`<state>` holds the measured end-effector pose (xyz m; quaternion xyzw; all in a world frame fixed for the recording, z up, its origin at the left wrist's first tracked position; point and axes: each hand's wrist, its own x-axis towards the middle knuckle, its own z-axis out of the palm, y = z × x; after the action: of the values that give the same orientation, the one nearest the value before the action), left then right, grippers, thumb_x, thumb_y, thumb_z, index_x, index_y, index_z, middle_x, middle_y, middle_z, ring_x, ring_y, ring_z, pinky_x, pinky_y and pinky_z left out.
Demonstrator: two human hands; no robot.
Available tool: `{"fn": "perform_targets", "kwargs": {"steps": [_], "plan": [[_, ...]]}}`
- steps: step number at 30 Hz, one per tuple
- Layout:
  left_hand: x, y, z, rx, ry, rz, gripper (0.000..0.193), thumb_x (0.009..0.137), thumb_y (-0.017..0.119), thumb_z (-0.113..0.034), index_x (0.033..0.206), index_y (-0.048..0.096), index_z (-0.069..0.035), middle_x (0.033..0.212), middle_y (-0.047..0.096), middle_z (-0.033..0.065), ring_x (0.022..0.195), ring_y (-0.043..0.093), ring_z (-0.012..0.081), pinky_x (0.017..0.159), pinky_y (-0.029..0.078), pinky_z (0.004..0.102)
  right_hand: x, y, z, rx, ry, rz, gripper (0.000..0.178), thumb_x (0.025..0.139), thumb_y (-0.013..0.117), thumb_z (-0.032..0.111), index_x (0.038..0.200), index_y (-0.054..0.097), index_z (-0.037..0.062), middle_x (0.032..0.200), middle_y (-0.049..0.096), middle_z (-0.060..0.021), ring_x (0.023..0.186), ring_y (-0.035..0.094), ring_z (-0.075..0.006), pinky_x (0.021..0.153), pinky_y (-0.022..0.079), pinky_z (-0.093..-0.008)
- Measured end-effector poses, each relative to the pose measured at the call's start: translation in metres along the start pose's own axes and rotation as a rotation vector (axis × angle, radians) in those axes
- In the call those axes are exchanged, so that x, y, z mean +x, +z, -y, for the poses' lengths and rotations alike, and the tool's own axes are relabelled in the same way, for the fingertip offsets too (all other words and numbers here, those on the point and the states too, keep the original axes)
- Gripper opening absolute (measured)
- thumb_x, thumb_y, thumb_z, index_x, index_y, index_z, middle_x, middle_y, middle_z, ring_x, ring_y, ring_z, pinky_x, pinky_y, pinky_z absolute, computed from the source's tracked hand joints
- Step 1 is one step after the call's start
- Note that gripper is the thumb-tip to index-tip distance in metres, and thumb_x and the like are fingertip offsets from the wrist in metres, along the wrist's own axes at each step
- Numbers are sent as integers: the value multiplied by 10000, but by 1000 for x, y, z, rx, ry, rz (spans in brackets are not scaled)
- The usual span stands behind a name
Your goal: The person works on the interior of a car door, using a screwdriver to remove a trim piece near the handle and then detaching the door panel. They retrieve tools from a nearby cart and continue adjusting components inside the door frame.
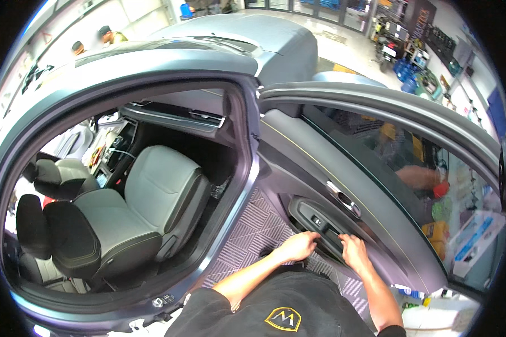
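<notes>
armrest (305, 210) on the inner side of the open car door (348, 168) lies at the fingertips of both hands, with its small window switch (317, 221) just beyond the left hand's tips, on the side away from the person's body. the left hand (299, 247) reaches in from the left, its fingers bent and gathered close together, the tips at the near edge of the armrest. the right hand (355, 253) comes up from below on the other side, fingers curled, tips at the armrest's dark middle section. a short stretch of that section lies between the two hands, which are near each other but apart. whether either set of fingers is clamped on anything, or only rests there, i cannot tell; the knuckles hide the undersides of the tips.

above the right hand, on the same door, sits the shiny inner door handle (343, 198), clear of the fingers. the window glass (388, 151) stands farther up and to the right. left of the hands is a patterned floor (258, 224), then the door opening with a grey front seat (157, 180) inside, well apart from both hands.
</notes>
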<state>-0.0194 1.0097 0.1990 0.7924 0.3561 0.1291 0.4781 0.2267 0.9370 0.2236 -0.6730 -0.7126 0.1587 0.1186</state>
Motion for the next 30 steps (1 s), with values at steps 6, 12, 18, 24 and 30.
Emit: {"fn": "perform_targets", "kwargs": {"steps": [6,12,18,24,30], "plan": [[13,20,18,27,-29,-51,425,875,561,-155,1271,598,-6,1241,632,235,1178,599,377,1011,482,453,-25,12,-7,25,79,-49,295,924,588,78,1207,636,144,987,627,-179,849,647,-429,725,541,-499],[18,24,-10,76,-240,-28,461,880,591,-172,1316,567,-24,1234,640,243,1116,638,384,968,509,466,-33,17,-26,182,92,-52,329,955,566,113,1282,588,149,990,609,-147,833,645,-402,715,543,-491],[25,30,-29,133,-255,14,448,901,592,-198,1313,562,-25,1187,663,232,1076,651,392,945,516,466,-30,32,-40,141,23,-94,341,947,578,117,1286,607,152,958,616,-135,822,658,-382,710,553,-485],[25,41,-40,116,-270,8,444,900,586,-200,1308,563,-26,1193,662,231,1084,648,394,946,511,470,-32,30,-33,-194,84,30,374,947,591,171,1321,605,176,870,646,-133,686,669,-397,638,557,-500],[27,52,-45,98,-307,-69,464,880,586,-186,1309,555,-13,1138,674,252,1059,657,400,933,513,480,-21,21,-36,-74,26,72,317,949,578,166,1258,618,111,837,681,-190,705,678,-414,660,553,-522]]}}
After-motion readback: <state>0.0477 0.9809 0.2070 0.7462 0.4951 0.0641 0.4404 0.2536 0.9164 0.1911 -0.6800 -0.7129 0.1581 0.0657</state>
